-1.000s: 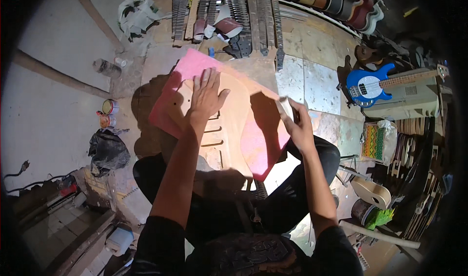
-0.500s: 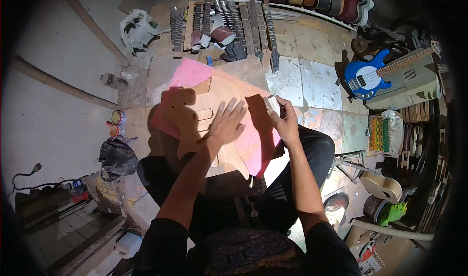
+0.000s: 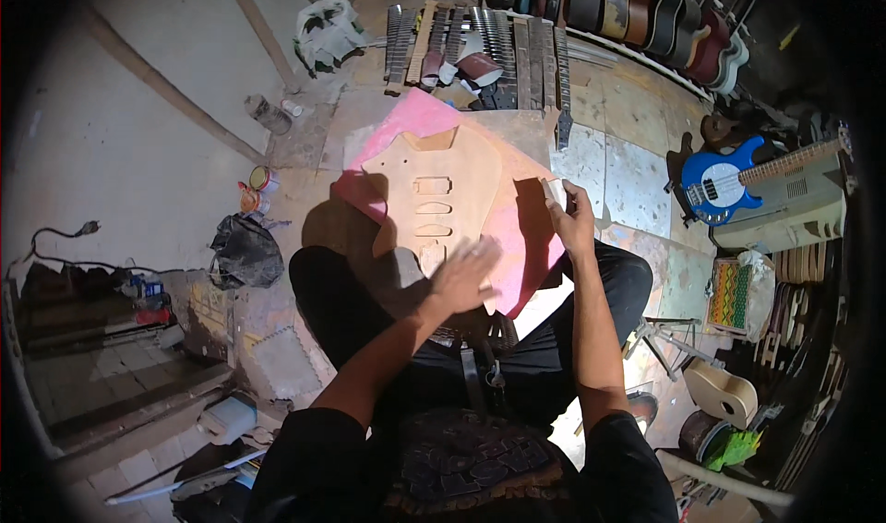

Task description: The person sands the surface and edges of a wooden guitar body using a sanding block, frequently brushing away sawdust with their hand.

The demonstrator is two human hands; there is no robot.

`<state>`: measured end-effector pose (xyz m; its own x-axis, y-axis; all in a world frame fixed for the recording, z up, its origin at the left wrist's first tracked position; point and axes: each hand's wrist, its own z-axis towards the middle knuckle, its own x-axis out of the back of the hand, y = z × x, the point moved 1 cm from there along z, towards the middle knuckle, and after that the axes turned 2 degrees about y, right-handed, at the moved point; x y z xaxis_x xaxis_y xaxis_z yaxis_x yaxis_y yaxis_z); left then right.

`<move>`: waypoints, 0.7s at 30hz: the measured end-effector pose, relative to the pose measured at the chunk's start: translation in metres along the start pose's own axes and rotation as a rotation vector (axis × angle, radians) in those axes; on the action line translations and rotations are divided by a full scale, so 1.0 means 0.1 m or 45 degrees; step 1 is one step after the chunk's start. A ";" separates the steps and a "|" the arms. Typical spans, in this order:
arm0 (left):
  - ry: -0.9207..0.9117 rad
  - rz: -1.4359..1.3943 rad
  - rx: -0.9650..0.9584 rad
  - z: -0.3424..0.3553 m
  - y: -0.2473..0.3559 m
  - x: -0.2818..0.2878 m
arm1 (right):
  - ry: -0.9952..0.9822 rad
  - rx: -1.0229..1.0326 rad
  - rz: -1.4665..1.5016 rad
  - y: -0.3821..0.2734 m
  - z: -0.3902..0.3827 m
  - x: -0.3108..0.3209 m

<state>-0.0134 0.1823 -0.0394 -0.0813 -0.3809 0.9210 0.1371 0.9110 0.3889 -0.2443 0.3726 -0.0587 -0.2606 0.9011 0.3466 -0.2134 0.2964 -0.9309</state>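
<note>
An unpainted wooden electric guitar body (image 3: 472, 174) with routed cavities and a neck pocket lies on a pink sheet (image 3: 420, 109) before my crossed legs. My left hand (image 3: 464, 276) is spread flat over the body's near end, its fingers slightly blurred; contact with the wood cannot be made out. At the right edge of the sheet, my right hand (image 3: 574, 220) pinches a small pale block-like piece (image 3: 555, 191), whose exact kind does not show. This hand is raised off the body and casts a dark shadow across the pink sheet.
Beyond the sheet lie several guitar necks (image 3: 535, 61) with scraps of sandpaper (image 3: 480, 69). A blue bass guitar (image 3: 720, 181) leans at the right, near a small acoustic guitar body (image 3: 720, 394). Paint cans (image 3: 263, 180) and a black plastic bag (image 3: 247, 251) sit along the left wall.
My left hand has slid from the middle of the guitar body toward its near end, uncovering the cavities. My right hand still holds the pale piece. The whole view has shifted.
</note>
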 end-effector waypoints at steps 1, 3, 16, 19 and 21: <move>0.077 0.161 0.054 0.05 -0.11 0.08 | 0.036 -0.050 0.074 0.02 0.00 0.04; 0.036 0.168 0.359 0.11 -0.26 0.22 | 0.028 -0.077 0.009 0.10 0.02 0.16; 0.583 -0.183 1.250 -0.50 -1.01 0.18 | 0.005 0.033 -0.049 0.04 -0.05 0.15; 0.502 -0.056 1.228 -0.42 -0.81 0.26 | 0.010 0.046 -0.030 0.06 -0.07 0.18; 0.548 -0.113 1.187 -0.42 -0.80 0.31 | 0.019 0.055 -0.033 0.05 -0.06 0.15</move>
<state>0.0147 0.0912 -0.0409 0.3320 -0.3098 0.8910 -0.6873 0.5675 0.4534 -0.2437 0.3899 -0.0587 -0.2404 0.8982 0.3681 -0.2606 0.3056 -0.9158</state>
